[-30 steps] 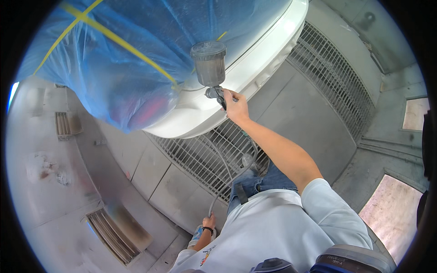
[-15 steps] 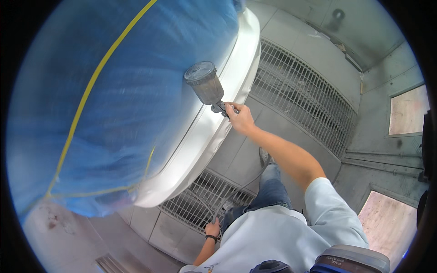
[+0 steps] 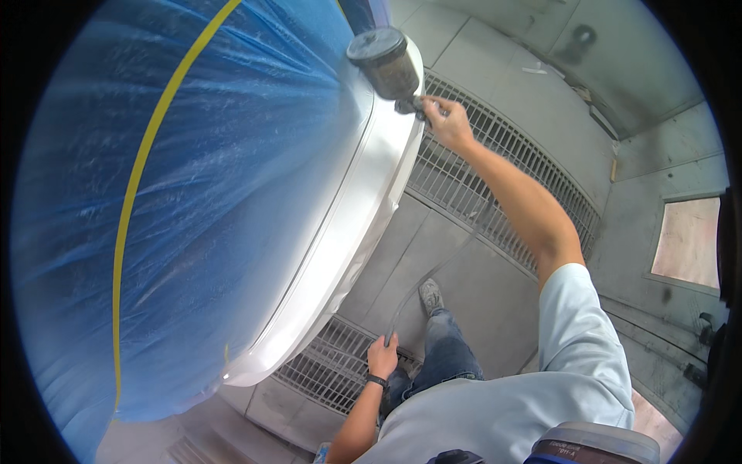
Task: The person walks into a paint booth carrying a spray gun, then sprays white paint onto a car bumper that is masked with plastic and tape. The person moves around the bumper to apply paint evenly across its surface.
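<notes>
"Spray gun, dark metal with a round smoky cup (image 3: 390, 69): where do we have it?"

"Upper middle of the frame, over the upper end of the long glossy white panel (image 3: 332, 247). Half a second ago we had it mid-panel, so our work is now at that end."

"And our hands?"

"Our right hand (image 3: 450, 124) is curled closed around its handle; our left (image 3: 382, 357), lower middle, closes on the thin grey hose (image 3: 421, 282). Wrinkled blue plastic sheeting (image 3: 232, 193) fills the left."
</notes>
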`<state>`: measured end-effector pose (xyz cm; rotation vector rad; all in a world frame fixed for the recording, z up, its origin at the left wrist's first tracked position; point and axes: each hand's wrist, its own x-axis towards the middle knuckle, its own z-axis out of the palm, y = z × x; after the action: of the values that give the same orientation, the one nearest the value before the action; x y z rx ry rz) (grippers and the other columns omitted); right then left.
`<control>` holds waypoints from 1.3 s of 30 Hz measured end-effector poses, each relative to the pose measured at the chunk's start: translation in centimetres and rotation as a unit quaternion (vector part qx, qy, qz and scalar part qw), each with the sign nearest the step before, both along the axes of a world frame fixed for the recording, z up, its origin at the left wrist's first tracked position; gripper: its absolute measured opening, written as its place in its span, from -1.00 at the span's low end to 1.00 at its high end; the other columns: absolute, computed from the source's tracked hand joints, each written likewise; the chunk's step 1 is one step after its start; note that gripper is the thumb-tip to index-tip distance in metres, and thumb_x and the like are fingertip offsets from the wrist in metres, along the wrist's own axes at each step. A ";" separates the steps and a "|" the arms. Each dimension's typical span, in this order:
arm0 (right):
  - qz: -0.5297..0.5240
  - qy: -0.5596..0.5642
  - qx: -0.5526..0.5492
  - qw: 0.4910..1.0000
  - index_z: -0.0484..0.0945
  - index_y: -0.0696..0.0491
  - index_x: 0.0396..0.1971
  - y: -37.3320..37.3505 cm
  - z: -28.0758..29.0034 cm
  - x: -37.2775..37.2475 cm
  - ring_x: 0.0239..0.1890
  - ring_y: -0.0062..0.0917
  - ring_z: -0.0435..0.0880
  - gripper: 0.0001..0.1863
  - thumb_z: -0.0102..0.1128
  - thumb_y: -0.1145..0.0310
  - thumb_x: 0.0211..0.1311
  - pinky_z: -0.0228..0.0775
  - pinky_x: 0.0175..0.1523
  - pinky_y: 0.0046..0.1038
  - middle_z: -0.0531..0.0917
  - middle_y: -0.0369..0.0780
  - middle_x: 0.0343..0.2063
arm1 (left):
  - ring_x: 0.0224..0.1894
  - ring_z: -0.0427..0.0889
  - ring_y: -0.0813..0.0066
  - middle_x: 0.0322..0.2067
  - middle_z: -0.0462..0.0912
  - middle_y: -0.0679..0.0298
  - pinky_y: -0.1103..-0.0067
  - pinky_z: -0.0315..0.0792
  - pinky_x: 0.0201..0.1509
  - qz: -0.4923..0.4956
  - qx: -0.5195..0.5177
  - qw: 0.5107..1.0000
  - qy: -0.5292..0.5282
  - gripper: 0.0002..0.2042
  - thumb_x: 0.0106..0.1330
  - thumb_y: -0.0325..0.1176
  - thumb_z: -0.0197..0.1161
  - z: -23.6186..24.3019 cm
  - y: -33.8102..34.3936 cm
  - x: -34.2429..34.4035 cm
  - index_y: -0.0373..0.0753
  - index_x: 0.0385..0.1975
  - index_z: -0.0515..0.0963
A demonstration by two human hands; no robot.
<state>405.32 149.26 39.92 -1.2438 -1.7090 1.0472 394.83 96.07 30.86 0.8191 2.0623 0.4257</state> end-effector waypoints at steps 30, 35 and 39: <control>-0.140 -0.098 0.106 0.980 0.75 0.03 0.01 3.2 3.7 -0.2 -0.11 -0.16 0.77 -0.45 0.13 -0.13 0.37 0.53 0.05 -0.27 0.79 0.04 -0.25 | -0.23 0.66 -0.18 -0.41 0.68 -0.12 0.18 0.48 -0.16 0.071 0.014 0.997 -0.024 -0.47 0.45 0.08 0.20 2.4 -2.8 0.9 -0.40 -0.39 0.61; -0.094 -0.122 -0.023 0.988 0.75 0.18 -0.11 -5.6 1.8 -2.2 -0.32 -0.29 0.79 -0.38 0.12 -0.16 0.38 0.57 -0.09 -0.29 0.76 0.00 -0.45 | -0.27 0.65 -0.16 -0.41 0.69 -0.09 0.23 0.48 -0.19 0.099 -0.023 0.995 -0.025 -0.50 0.41 0.09 0.24 0.9 -12.5 -1.5 -0.36 -0.36 0.64; -0.060 -0.056 -0.112 0.990 0.70 0.26 -0.26 -14.7 1.7 -4.2 -0.55 -0.50 0.73 -0.37 0.09 -0.13 0.45 0.53 -0.43 -0.38 0.67 -0.15 -0.54 | -0.26 0.64 -0.21 -0.42 0.67 -0.14 0.18 0.46 -0.19 0.151 -0.092 0.984 -0.028 -0.45 0.34 0.16 0.28 -1.2 -22.1 -2.5 -0.36 -0.34 0.65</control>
<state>401.15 134.54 41.62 -1.5547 -1.6098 1.1391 392.30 73.98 29.62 0.3795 2.1418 0.4089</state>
